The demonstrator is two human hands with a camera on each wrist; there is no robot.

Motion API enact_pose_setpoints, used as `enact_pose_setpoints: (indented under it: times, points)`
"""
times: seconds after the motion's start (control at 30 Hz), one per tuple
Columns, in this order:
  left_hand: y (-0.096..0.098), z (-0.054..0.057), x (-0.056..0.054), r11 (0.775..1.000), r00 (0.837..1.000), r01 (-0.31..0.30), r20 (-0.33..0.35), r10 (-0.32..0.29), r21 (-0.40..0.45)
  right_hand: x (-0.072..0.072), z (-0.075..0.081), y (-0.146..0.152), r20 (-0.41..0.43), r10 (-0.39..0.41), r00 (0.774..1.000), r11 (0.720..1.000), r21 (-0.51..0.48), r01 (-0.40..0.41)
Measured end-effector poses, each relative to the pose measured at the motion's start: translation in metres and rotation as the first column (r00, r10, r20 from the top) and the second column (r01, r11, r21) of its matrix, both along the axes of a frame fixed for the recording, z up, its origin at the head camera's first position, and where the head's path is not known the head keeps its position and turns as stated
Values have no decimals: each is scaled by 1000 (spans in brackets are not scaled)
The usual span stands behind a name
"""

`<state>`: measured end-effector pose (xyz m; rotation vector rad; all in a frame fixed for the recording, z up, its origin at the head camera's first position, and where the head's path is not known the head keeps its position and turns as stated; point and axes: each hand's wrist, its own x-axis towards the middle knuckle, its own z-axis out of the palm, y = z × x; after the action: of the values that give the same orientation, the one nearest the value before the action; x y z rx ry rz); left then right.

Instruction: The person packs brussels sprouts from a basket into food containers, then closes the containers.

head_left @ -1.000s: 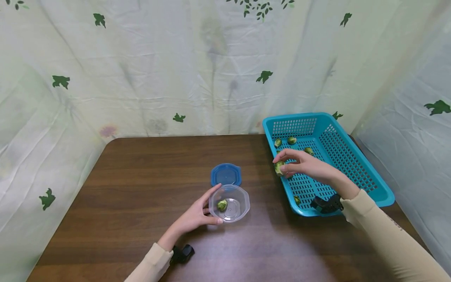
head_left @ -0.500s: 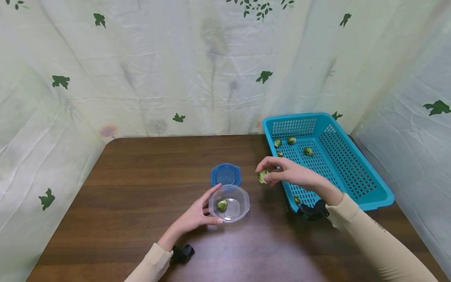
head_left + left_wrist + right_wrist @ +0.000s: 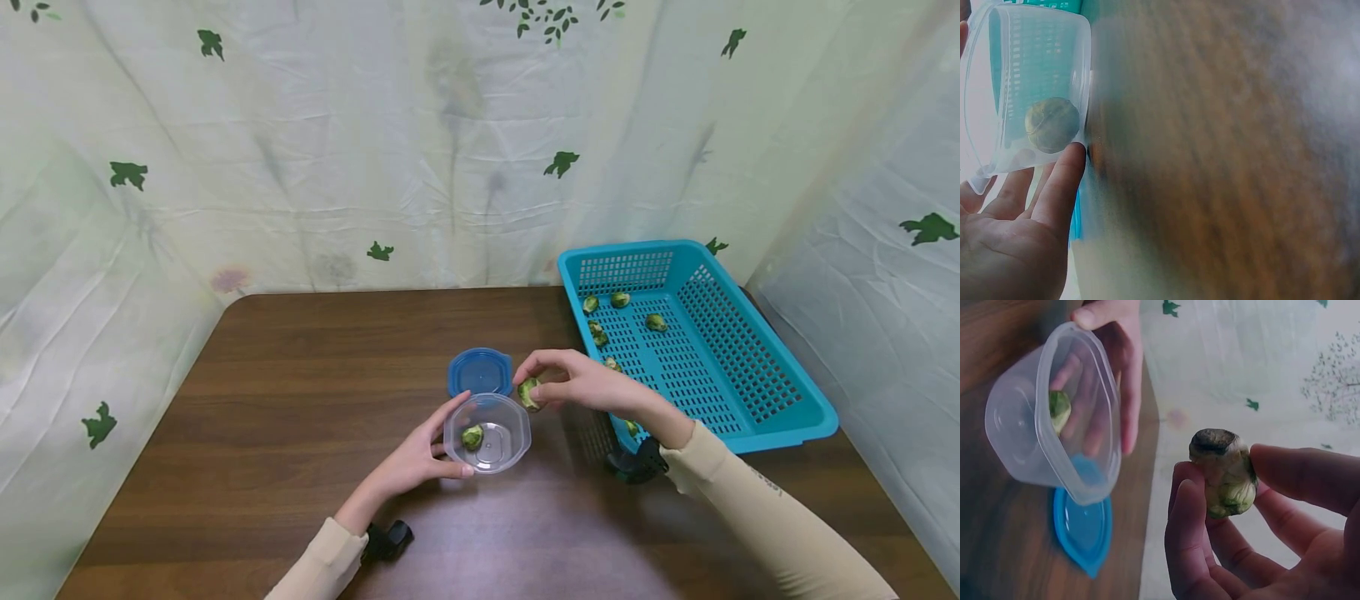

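Note:
My right hand (image 3: 581,384) pinches a Brussels sprout (image 3: 528,394) between thumb and fingertips, just off the right rim of a clear plastic container (image 3: 504,446). In the right wrist view the held sprout (image 3: 1222,475) shows its browned cut end. My left hand (image 3: 416,457) holds the container from its left side, thumb at the near side and index finger at the far side. One Brussels sprout (image 3: 472,437) lies inside the container, also visible through the wall in the left wrist view. Behind the container a blue lid (image 3: 480,371) lies on the table.
A turquoise perforated basket (image 3: 795,408) stands at the table's right, holding several Brussels sprouts (image 3: 656,322), mostly along its left side. The brown wooden table (image 3: 300,375) ends at a pale curtain (image 3: 315,167) with green leaf prints. Cameras are strapped to both wrists.
My right hand has carried the sprout left and slightly nearer, from over the basket's left edge to beside the container. My left hand, the container and the lid have stayed in place.

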<state>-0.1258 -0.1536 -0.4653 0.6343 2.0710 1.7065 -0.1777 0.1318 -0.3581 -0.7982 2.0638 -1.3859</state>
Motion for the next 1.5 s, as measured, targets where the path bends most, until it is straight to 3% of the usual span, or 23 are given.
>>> enact_pose_setpoints:
  times: [0.67, 1.13, 1.5]
  points:
    - [-1, 0, 0, 1000, 1000, 0, 22, 0, -18, 6, -17, -36, -41, 11, 999, 999, 53, -9]
    - [1, 1, 1, 1000, 999, -5, 31, 6, -24, 11, -25, -51, -81, -55, 995, 991, 118, 65]
    - [1, 1, 1, 1000, 1000, -6, 27, 7, -31, 11, -32, -57, -182, -79, 980, 978, 174, 111]
